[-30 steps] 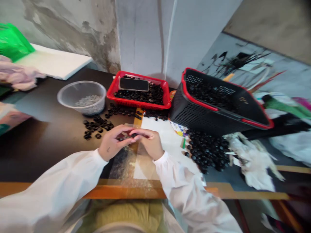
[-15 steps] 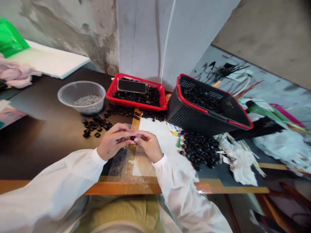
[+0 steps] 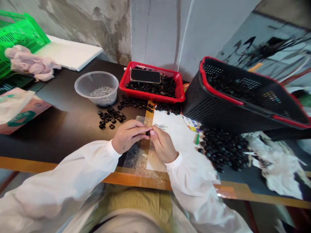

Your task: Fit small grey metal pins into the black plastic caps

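My left hand [image 3: 128,136] and my right hand [image 3: 164,144] meet over the table, their fingertips pinching a small black button [image 3: 147,133]. Under my left hand lies a clear plastic sheet [image 3: 134,155], and a white paper sheet [image 3: 170,129] lies beside my right hand. Loose black buttons [image 3: 111,118] are scattered beyond my left hand. A larger heap of black buttons [image 3: 224,149] lies to the right of my right hand. Past my fingertips stands a red plastic basket [image 3: 152,89] of black buttons, with a black phone [image 3: 145,76] resting on top.
A black perforated basket with a red rim [image 3: 233,97] stands tilted at the right, holding black buttons. A clear plastic bowl [image 3: 96,89] holds small grey pieces. A green crate [image 3: 21,35], white foam board [image 3: 70,53] and crumpled white plastic [image 3: 277,161] lie around the table.
The whole view has shifted, with the table and baskets sitting further right in the picture. My hands stay together, still pinching the small button.
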Available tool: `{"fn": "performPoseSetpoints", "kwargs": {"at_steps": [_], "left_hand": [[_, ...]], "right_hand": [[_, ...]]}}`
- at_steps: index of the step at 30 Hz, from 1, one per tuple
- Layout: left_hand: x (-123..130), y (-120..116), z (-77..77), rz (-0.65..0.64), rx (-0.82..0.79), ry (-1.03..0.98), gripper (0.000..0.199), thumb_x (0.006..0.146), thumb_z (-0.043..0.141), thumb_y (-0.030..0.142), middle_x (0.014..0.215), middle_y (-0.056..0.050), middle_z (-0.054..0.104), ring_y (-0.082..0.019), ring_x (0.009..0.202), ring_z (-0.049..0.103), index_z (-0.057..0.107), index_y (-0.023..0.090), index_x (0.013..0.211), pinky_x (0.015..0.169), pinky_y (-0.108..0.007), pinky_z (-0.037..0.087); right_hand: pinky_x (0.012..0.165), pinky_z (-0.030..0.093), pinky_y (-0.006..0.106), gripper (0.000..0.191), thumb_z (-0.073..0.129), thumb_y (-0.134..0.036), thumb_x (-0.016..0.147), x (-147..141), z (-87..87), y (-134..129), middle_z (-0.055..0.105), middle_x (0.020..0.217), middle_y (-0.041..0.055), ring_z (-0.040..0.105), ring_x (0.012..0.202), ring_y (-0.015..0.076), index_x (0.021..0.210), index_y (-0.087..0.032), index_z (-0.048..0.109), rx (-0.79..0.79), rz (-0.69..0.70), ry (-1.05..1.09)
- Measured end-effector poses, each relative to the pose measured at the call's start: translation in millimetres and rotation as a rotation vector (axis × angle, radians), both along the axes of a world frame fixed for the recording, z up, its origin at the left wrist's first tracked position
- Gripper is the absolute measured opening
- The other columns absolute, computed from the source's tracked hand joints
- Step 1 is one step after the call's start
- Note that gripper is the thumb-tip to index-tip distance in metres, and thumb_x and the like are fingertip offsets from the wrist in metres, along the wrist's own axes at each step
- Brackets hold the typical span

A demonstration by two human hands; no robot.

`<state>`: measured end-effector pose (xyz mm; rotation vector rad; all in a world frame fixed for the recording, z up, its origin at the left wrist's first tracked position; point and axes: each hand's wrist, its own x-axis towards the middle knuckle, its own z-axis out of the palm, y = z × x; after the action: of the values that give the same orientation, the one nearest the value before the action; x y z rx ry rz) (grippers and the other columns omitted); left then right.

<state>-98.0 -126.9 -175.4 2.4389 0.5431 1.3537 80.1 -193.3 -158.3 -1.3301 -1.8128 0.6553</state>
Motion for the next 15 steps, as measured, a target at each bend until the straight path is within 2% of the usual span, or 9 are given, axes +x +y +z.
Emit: {"fn": "performPoseSetpoints", "kwargs": {"at_steps": [3,8,15], "left_hand": [[-1.6,-2.2,-0.6,0.025,-0.062,0.065,0.033,0.088,0.07,0.035,0.096,-0.006,0.068,-0.015,0.082,0.065,0.066,0.019,0.116,0.075,-0.026,0.056],[-4.1,-3.6,-1.5,0.015,-0.054,0.1,0.027,0.088,0.07,0.031,0.099,-0.007,0.071,-0.016,0.091,0.067,0.064,0.017,0.11,0.082,-0.027,0.056],[-5.9,-3.6,3.1,0.004,0.002,0.076,0.026,0.091,0.067,0.022,0.1,-0.006,0.072,-0.015,0.087,0.067,0.067,0.02,0.117,0.079,-0.026,0.055]], "right_hand": [[0.062,0.037,0.029,0.03,0.032,-0.035,0.106,-2.2,-0.6,-0.6,0.051,0.071,-0.0006,0.052,0.069,0.0162,0.08,-0.023,0.044,0.005,0.011,0.041],[0.062,0.037,0.029,0.024,0.035,-0.029,0.104,-2.4,2.9,-1.9,0.046,0.072,-0.0019,0.049,0.068,0.0159,0.081,-0.024,0.041,0.015,0.071,0.055],[0.069,0.044,0.03,0.014,0.038,-0.026,0.101,0.1,4.9,-1.1,0.057,0.083,0.0022,0.056,0.076,0.0179,0.091,-0.023,0.048,-0.012,0.101,-0.061]]}}
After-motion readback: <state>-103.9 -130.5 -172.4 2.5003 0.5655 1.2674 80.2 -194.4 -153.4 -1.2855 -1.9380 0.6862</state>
